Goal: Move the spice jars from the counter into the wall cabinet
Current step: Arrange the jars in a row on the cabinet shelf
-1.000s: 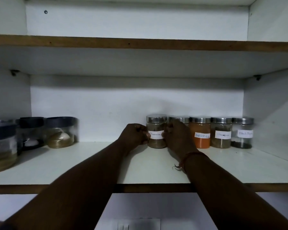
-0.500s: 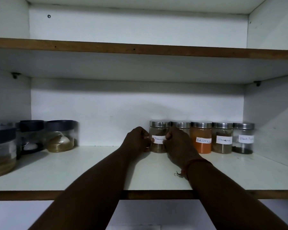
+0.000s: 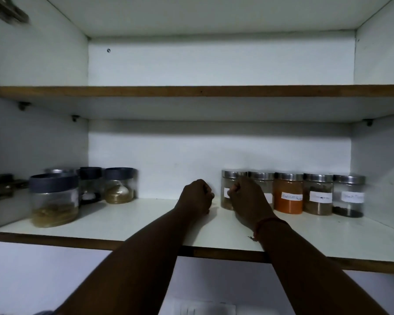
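Resting fisted: left hand (image 3: pixel 197 197) beside spice jar (image 3: pixel 228 192).

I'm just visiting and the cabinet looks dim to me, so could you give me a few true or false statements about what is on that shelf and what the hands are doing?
1. Five steel-lidded spice jars stand in a row on the lower shelf. True.
2. The orange-powder jar is at the far right end of the row. False: it is in the middle; the nearly empty jar is at the end.
3. The left hand grips a jar. False: it is a curled fist holding nothing, apart from the leftmost spice jar.
4. Dark-lidded jars stand at the shelf's left. True.
5. The right hand is in front of the row. True.
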{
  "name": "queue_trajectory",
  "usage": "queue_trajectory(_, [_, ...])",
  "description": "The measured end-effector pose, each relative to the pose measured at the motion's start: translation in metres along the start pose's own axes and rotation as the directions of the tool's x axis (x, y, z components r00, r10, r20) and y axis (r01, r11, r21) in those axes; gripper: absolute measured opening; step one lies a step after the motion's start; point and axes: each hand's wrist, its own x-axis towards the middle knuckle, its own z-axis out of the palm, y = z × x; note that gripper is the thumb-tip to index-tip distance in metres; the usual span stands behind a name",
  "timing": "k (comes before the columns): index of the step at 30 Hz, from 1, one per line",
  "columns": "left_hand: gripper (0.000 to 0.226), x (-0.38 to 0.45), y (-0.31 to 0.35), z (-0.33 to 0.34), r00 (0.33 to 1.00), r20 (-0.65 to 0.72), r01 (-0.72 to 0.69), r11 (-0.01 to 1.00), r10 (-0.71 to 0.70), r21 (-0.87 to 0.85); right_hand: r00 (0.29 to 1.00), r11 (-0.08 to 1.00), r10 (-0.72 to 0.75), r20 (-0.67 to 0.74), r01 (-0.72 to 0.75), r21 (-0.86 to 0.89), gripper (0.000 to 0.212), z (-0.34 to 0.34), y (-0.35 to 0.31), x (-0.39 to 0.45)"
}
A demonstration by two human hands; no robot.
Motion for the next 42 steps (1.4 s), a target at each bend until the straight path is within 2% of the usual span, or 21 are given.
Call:
queue_trajectory(4, [0.005,-0.02,0.01,-0.036,0.993,-0.095,-0.06,0.991,0.072,0.118,0.996,0.993,-0.064,0.066,0.057,0.103,0.024,0.007,-0.038,-0.005])
queue_trajectory(8, [0.018,-0.04,0.023,-0.081,0.965,-0.245,-0.053,0.985,0.092,0.164,0.986,0.976,-0.095,0.14,0.065,0.206,0.008,0.023,-0.096,-0.003])
queue_trajectory(13, [0.026,-0.058,0.02,-0.148,0.912,-0.403,0.025,0.973,0.071,0.228,0.979,0.945,-0.129,0.158,0.073,0.32,0.01,0.049,-0.163,-0.007])
queue_trajectory(16, [0.028,-0.065,0.007,-0.193,0.867,-0.489,0.069,0.951,0.092,0.301,0.973,0.936,-0.156,0.17,0.091,0.34,0.012,0.072,-0.196,-0.013])
queue_trajectory(20, [0.031,-0.074,-0.016,-0.249,0.773,-0.607,0.113,0.902,0.183,0.416,0.96,0.923,-0.17,0.221,0.076,0.378,0.012,0.106,-0.241,-0.015])
queue_trajectory(23, [0.033,-0.079,-0.038,-0.288,0.76,-0.61,0.102,0.887,0.222,0.451,0.942,0.925,-0.173,0.287,0.056,0.375,0.012,0.143,-0.279,-0.008])
queue_trajectory(25, [0.033,-0.082,-0.053,-0.304,0.774,-0.605,0.113,0.898,0.189,0.425,0.91,0.928,-0.198,0.365,0.053,0.37,0.028,0.164,-0.301,-0.001])
queue_trajectory(27, [0.028,-0.084,-0.069,-0.314,0.81,-0.558,0.121,0.881,0.178,0.457,0.868,0.921,-0.237,0.437,0.057,0.386,0.044,0.183,-0.316,0.007])
queue_trajectory(29, [0.023,-0.086,-0.08,-0.316,0.869,-0.458,0.11,0.827,0.19,0.552,0.833,0.931,-0.264,0.487,0.088,0.355,0.047,0.195,-0.322,0.017])
queue_trajectory(31, [0.028,-0.089,-0.085,-0.314,0.906,-0.341,0.053,0.733,0.25,0.678,0.805,0.946,-0.246,0.54,0.077,0.316,0.045,0.197,-0.322,0.024])
queue_trajectory(35, [0.041,-0.097,-0.096,-0.315,0.887,-0.255,-0.047,0.625,0.384,0.779,0.789,0.965,-0.21,0.577,0.071,0.254,0.025,0.188,-0.327,0.034])
queue_trajectory(37, [0.05,-0.102,-0.101,-0.316,0.887,-0.239,-0.065,0.619,0.395,0.782,0.804,0.974,-0.205,0.558,0.109,0.201,0.017,0.189,-0.33,0.038])
queue_trajectory(39, [0.054,-0.107,-0.106,-0.318,0.891,-0.254,-0.063,0.658,0.376,0.751,0.823,0.982,-0.19,0.535,0.15,0.118,0.011,0.192,-0.336,0.04])
queue_trajectory(42, [0.054,-0.113,-0.109,-0.32,0.9,-0.278,-0.04,0.701,0.334,0.712,0.84,0.983,-0.172,0.515,0.178,0.037,0.016,0.197,-0.345,0.036])
